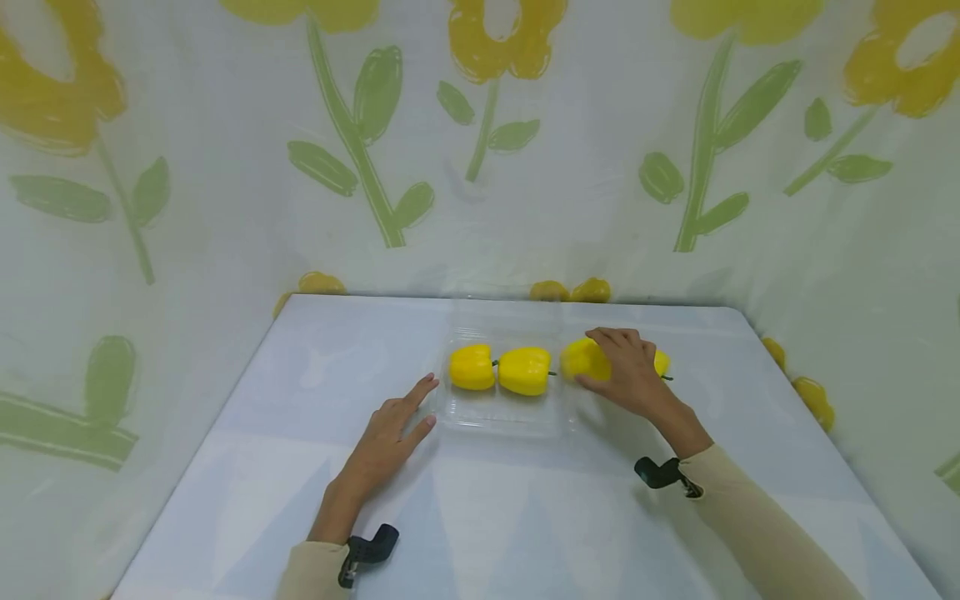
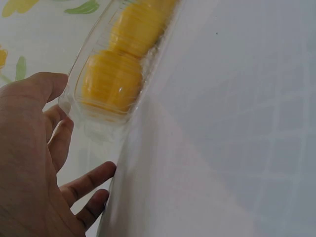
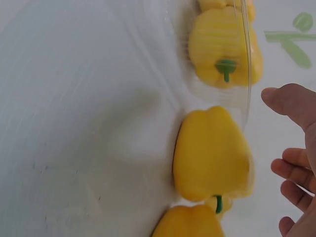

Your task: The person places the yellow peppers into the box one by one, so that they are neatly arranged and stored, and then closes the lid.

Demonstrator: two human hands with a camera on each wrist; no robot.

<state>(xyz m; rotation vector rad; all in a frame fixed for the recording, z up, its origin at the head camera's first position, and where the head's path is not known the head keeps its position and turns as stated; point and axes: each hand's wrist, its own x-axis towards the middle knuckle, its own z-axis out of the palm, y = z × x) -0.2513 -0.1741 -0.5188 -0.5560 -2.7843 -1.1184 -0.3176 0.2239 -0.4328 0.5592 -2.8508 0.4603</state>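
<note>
Right hand (image 1: 628, 372) loosely cupping pepper (image 1: 587, 359), left hand (image 1: 388, 439) flat, empty, beside tray (image 1: 501, 419)

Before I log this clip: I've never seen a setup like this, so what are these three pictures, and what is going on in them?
No machine here: a person works with bare hands, wearing one camera on the head and one on each wrist. The wide picture is the head view; the two close-ups look past each hand. On the white table stands a clear plastic tray holding two yellow peppers. The left hand rests flat beside the tray, fingers straight, holding nothing. The right hand lies over a third pepper just outside the tray; the right wrist view shows the fingers apart from it, not gripping. A fourth pepper lies next to it.
</note>
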